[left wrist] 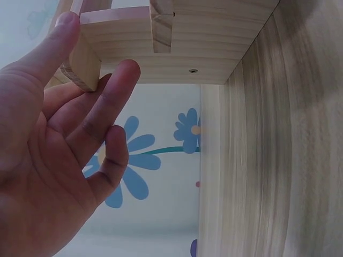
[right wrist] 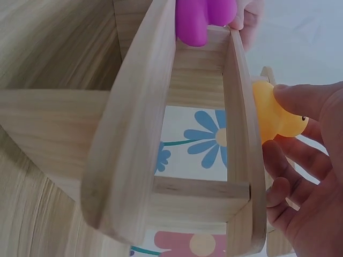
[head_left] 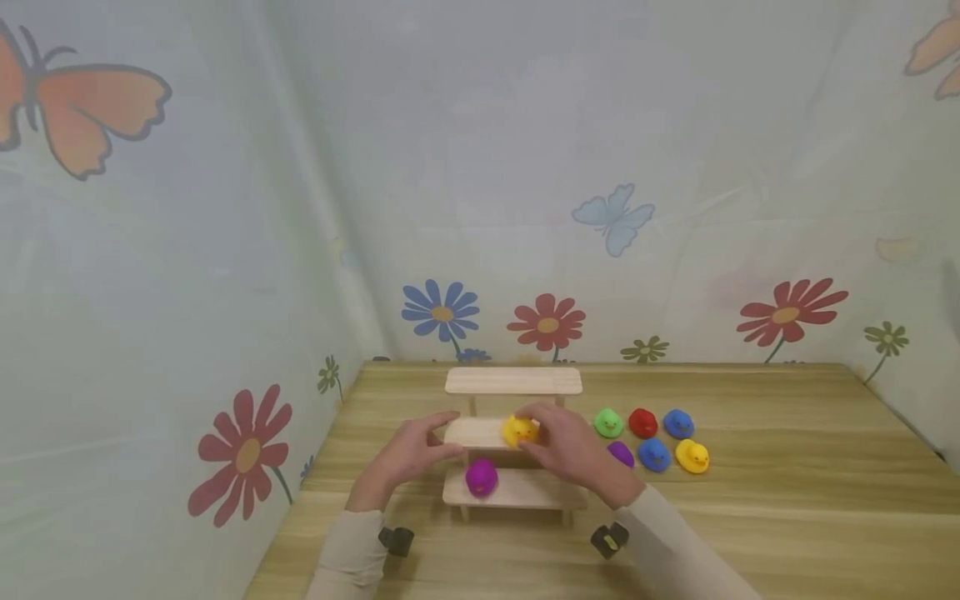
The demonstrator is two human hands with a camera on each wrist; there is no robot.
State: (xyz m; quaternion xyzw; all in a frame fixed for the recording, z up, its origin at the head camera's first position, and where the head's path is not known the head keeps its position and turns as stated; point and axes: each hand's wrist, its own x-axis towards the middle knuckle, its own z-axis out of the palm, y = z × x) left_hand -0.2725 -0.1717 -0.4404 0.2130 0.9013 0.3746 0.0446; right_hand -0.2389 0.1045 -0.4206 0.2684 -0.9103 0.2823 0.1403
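A three-tier wooden shelf (head_left: 513,382) stands on the table. My right hand (head_left: 566,442) pinches a yellow rubber duck (head_left: 517,432) between thumb and fingers, at the right part of the middle board. In the right wrist view the yellow duck (right wrist: 273,112) sits right at that board. My left hand (head_left: 412,450) grips the left end of the middle board, thumb at the front edge and fingers behind; the left wrist view shows the thumb and fingers around the board end (left wrist: 83,64). A magenta duck (head_left: 482,478) rests on the left part of the lowest board.
Right of the shelf, several rubber ducks stand on the wooden table (head_left: 780,433): green (head_left: 608,423), red (head_left: 642,423), blue (head_left: 678,424), another blue (head_left: 654,455), yellow (head_left: 692,457), and a purple one (head_left: 621,454) partly behind my right hand. Flower-printed curtains (head_left: 510,167) border the table.
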